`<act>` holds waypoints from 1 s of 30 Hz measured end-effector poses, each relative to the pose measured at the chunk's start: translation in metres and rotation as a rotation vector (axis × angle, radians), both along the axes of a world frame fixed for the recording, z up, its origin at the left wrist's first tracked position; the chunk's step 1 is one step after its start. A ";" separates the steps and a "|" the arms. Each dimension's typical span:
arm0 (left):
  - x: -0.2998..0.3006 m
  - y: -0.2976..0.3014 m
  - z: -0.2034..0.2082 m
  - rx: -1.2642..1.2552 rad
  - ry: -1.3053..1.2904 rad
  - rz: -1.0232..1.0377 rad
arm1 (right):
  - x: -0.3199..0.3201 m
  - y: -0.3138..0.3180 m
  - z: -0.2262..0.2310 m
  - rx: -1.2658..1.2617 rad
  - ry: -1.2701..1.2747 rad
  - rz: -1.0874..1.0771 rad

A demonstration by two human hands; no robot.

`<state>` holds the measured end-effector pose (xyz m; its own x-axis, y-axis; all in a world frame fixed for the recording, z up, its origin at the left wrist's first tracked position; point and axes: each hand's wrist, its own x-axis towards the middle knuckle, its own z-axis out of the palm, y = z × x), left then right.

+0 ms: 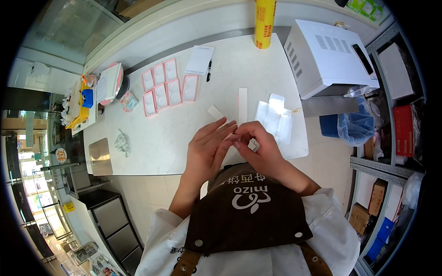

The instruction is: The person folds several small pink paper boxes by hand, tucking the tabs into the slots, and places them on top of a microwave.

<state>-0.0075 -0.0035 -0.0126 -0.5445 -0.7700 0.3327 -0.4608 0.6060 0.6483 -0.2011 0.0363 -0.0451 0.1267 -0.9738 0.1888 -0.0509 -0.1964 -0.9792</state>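
My left hand [202,146] and my right hand [261,145] meet over the table's near edge, in front of my apron. Between them is a small pink folded piece [234,137], mostly covered by my fingers. My right thumb and fingertips pinch it. On its other side my left thumb presses, with the left fingers long and close together. Just beyond the hands lie a short white strip [215,112] and a longer white strip [242,105]. To the right rests a glossy white unfolded box [275,117].
Several pink-rimmed trays [159,95] with round hollows stand at the back left, near a white paper sheet [200,60] and black pen [209,71]. A yellow roll [264,25] stands at the back. A white microwave-like appliance [329,57] and blue bin [353,122] are to the right.
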 end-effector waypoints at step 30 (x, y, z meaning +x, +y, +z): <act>0.012 -0.015 -0.043 0.759 0.405 0.173 | -0.109 -0.057 -0.002 -0.065 0.285 -0.345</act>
<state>0.0049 -0.0187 -0.0553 -0.3503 -0.9227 -0.1609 -0.1532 -0.1130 0.9817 -0.3099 -0.0211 -0.0467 -0.1478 -0.9554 0.2557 -0.3897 -0.1814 -0.9029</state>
